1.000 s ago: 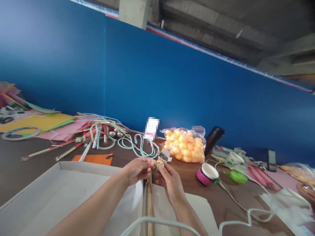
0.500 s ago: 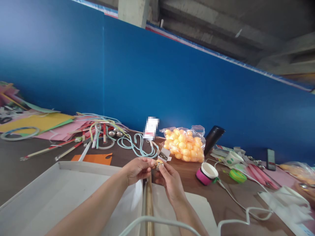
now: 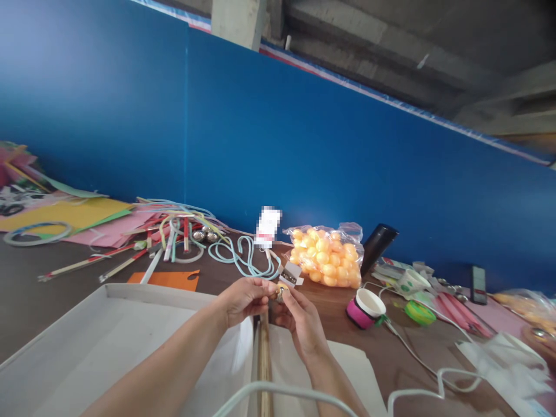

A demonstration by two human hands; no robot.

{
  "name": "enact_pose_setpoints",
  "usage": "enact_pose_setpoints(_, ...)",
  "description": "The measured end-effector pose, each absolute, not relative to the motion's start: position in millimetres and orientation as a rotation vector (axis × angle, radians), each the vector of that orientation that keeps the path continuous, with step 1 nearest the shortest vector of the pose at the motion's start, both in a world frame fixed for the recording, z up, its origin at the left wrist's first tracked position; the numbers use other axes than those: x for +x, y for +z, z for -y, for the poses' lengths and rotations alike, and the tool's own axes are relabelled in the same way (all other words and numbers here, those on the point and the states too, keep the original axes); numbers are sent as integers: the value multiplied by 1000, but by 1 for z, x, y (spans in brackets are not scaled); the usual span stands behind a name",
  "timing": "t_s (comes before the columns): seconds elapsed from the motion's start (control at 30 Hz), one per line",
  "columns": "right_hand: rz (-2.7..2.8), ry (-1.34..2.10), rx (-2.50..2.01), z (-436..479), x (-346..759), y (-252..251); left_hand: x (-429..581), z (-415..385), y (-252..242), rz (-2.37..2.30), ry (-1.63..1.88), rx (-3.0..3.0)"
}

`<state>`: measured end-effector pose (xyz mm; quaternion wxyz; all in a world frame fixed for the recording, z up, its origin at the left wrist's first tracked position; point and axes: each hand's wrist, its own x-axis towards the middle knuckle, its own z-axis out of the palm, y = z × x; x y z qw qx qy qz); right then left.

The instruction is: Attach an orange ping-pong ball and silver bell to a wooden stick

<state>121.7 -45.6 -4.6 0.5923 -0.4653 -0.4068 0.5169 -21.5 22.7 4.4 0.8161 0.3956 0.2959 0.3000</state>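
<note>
My left hand (image 3: 243, 300) and my right hand (image 3: 297, 317) meet above the brown table (image 3: 52, 289), fingertips pinched together on a small orange ball with a metal piece (image 3: 280, 289). Both hands hold it from either side. A wooden stick (image 3: 263, 359) runs from under my hands toward me. Beyond the hands lies a small white open box (image 3: 291, 273), and a clear bag of orange balls (image 3: 325, 258) sits behind that.
A large white tray (image 3: 99, 341) lies at lower left. Coloured sticks, teal cords (image 3: 243, 258) and papers are piled at back left. A pink-and-white cup (image 3: 365, 307), green lid (image 3: 419, 313), black cylinder (image 3: 377, 246) and white cable (image 3: 438, 382) lie right. A blue wall stands behind.
Almost nothing differs; my hands stay pinched on the small ball, with only a slight shift of the fingers and of the view.
</note>
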Motion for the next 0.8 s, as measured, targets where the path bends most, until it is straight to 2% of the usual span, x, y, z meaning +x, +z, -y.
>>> enact_pose_setpoints(0.8,1034,1169,-1114,46,124,-5,-22,-24,5,-665,633,872)
